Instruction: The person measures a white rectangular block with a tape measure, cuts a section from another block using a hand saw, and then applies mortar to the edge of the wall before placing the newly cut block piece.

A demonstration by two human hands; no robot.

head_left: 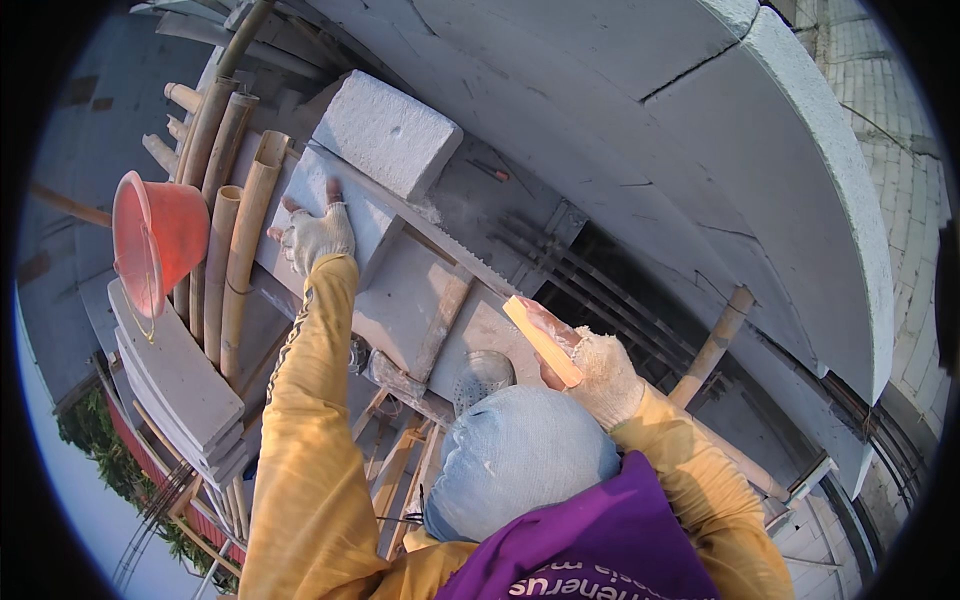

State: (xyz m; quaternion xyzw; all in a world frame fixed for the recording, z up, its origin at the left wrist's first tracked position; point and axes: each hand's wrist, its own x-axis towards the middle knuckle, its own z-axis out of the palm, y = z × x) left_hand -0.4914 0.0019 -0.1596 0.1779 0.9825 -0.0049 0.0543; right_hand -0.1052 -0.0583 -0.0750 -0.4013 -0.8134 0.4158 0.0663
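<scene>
My left hand (322, 238), in a white knit glove with bare fingertips, lies spread on the near piece of a pale aerated concrete block (372, 228). In my right hand (603, 378), gloved alike, is the wooden handle of a handsaw (543, 340). Its toothed blade stretches away to the upper left, along the line between the near piece and a larger white block piece (390, 130). How deep the blade sits in the block I cannot tell. Both pieces rest on planks just above my bent knee (520, 455).
An orange-red bucket (165, 235) hangs beside several upright bamboo poles (250, 220) at the left. Stacked pale slabs (175, 370) stand below it. A tall grey block wall (680, 170) rises at the right. Dark gaps between bars (610, 270) open beyond the planks.
</scene>
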